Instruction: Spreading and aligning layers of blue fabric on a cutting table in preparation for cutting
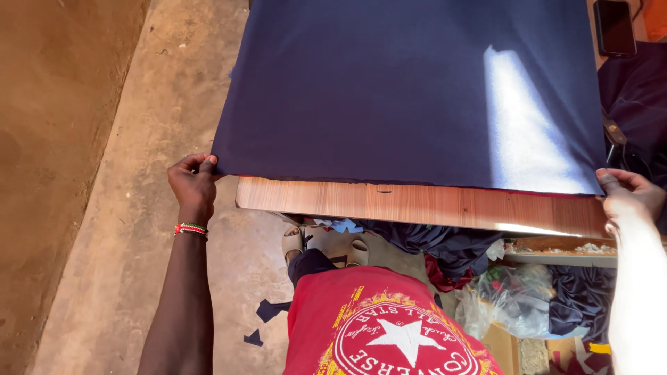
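Seen from above, the left hand pinches the near-left corner of a large, smooth navy blue fabric sheet; the right hand grips its near-right corner. The fabric looks soft, light and limp, best held by corners, spread over a wood-grain table.

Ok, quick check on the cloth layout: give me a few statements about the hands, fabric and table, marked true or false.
1. The left hand pinches the near left corner of the navy fabric. True.
2. The right hand is off the fabric. False: it grips the near right corner.
3. The fabric lies spread on a wooden table. True.
4. The fabric is bunched in a heap. False: it lies flat and smooth.
5. A dark phone lies at the far right of the table. True.
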